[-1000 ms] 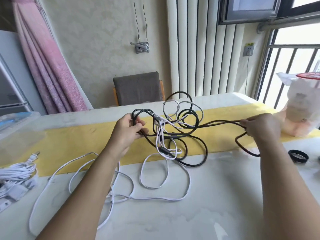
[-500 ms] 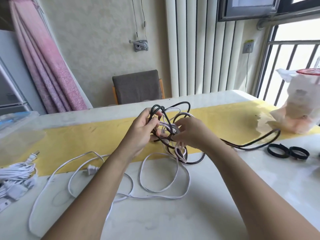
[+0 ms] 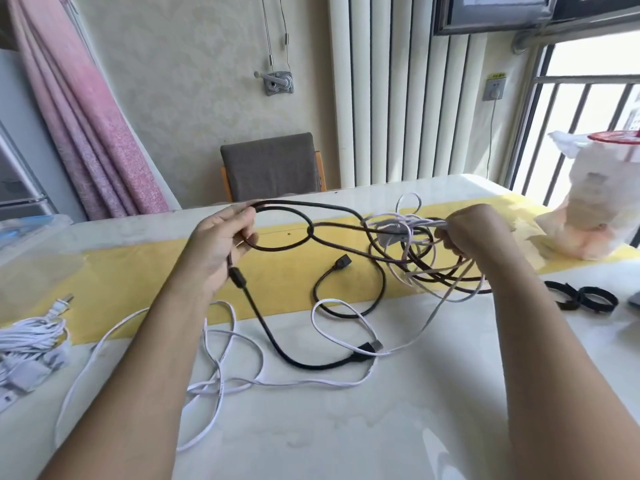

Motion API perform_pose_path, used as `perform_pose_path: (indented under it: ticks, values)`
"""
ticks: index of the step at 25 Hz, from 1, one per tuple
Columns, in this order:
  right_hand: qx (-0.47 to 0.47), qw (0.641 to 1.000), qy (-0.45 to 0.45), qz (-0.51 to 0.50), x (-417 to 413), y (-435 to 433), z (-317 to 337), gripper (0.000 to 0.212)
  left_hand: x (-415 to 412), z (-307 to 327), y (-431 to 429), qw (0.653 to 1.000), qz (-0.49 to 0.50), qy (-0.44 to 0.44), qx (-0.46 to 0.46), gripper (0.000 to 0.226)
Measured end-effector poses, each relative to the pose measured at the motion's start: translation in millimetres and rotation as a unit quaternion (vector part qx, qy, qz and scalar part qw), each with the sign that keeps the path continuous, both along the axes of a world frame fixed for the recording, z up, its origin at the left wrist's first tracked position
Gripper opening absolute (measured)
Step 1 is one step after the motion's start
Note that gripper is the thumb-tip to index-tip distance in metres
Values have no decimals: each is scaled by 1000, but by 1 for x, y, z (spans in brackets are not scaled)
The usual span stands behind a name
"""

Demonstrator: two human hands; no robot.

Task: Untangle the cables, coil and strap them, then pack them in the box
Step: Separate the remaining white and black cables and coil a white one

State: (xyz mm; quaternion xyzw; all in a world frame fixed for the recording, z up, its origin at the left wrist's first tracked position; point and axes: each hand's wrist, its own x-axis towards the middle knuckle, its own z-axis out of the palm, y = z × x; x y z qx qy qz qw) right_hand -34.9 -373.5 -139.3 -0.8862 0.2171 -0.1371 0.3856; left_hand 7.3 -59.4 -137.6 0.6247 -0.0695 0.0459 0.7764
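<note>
Nearest, a flat white cable (image 3: 221, 386) lies in loose loops on the glossy table (image 3: 346, 427). A round black cable (image 3: 264, 327) drops from the left hand (image 3: 218, 247), curves right and ends in a USB plug (image 3: 372, 347) pointing right. The left hand's fingers curl around a black loop above a cylindrical ferrite bead (image 3: 237, 276). The cable runs left-to-right to the right hand (image 3: 474, 237), which grips a black-and-white tangle (image 3: 415, 258) above the yellow runner (image 3: 138, 268). Two black strap rings (image 3: 585, 299) lie nearby. The wall socket label (image 3: 497, 76) is too small to read.
</note>
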Motion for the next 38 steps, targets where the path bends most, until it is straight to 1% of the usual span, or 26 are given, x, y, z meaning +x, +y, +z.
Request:
perform_pose_path:
  ticks: [2, 3, 5, 6, 7, 9, 10, 11, 13, 15, 18, 19, 20, 21, 23, 24, 26, 28, 29, 30, 31, 32, 33, 34, 36, 38]
  values:
    - [-186, 980, 75, 3, -8, 5, 3, 18, -6, -3, -16, 991, 33, -106, 77, 21]
    - [-219, 974, 53, 37, -12, 9, 6, 47, -11, -1, -25, 982, 32, -152, 109, 22]
    - [-139, 964, -64, 217, -22, 31, 16, 104, -25, 9, -45, 968, -6, -216, 123, 22]
    - [-93, 948, -78, 294, -26, 48, 19, 113, -33, 14, -54, 963, -41, -242, 114, 23]
    - [-80, 938, -59, 331, -24, 61, 16, 107, -38, 17, -60, 955, -81, -264, 107, 25]
    - [-96, 943, -21, 317, -16, 72, 8, 57, -42, 14, -66, 944, -140, -274, 118, 27]
    - [-57, 958, -26, 278, -12, 69, 7, 26, -42, 11, -66, 946, -149, -256, 134, 32]
    - [21, 971, -47, 232, -7, 59, 5, 10, -42, 8, -64, 952, -134, -224, 159, 41]
    - [236, 959, -104, 117, -4, 32, 7, 19, -48, 6, -61, 953, -32, -157, 257, 58]
    - [373, 913, -165, 22, -4, 6, 9, 20, -59, 10, -59, 902, -1, -106, 419, 51]
    - [480, 850, -206, -70, -3, -11, 6, 19, -82, 2, -57, 740, -195, 30, 643, 47]
    - [476, 851, -201, -90, -1, -15, 4, 16, -91, -3, -56, 696, -238, 57, 675, 47]
    - [443, 870, -187, -108, -1, -16, 5, 10, -98, -10, -54, 676, -254, 59, 689, 44]
    - [389, 899, -161, -120, -1, -18, 7, 13, -103, -17, -51, 676, -245, 40, 694, 40]
    - [215, 968, -61, -117, -4, -23, 9, 50, -110, -26, -48, 706, -225, -3, 672, 28]
    - [108, 987, 3, -121, -8, -22, 10, 65, -113, -28, -46, 726, -235, -7, 646, 24]
    - [-81, 986, 57, -136, -24, -12, 17, 64, -116, -29, -39, 758, -269, -12, 593, 18]
    - [-178, 974, -58, -128, -38, 5, 30, 51, -118, -15, -29, 811, -275, -49, 514, 15]
    - [-163, 969, -163, -87, -43, 15, 38, 48, -118, -2, -25, 846, -257, -70, 462, 15]
    - [-73, 963, -258, 9, -47, 23, 46, 43, -116, 13, -22, 878, -226, -93, 412, 15]
    - [48, 944, -280, 168, -54, 37, 54, 33, -112, 28, -20, 901, -188, -124, 371, 15]
    - [160, 895, -221, 353, -61, 51, 56, 23, -107, 42, -18, 918, -148, -156, 334, 16]
    - [192, 841, -119, 491, -63, 65, 55, 22, -99, 53, -16, 932, -112, -182, 292, 17]
    - [167, 796, -35, 580, -65, 76, 52, 22, -90, 63, -13, 948, -85, -194, 240, 17]
    - [105, 767, 48, 631, -64, 86, 46, 10, -70, 72, -3, 972, -42, -185, 141, 19]
    - [136, 776, 37, 615, -60, 79, 50, 30, -50, 67, 17, 979, 44, -155, 123, 21]
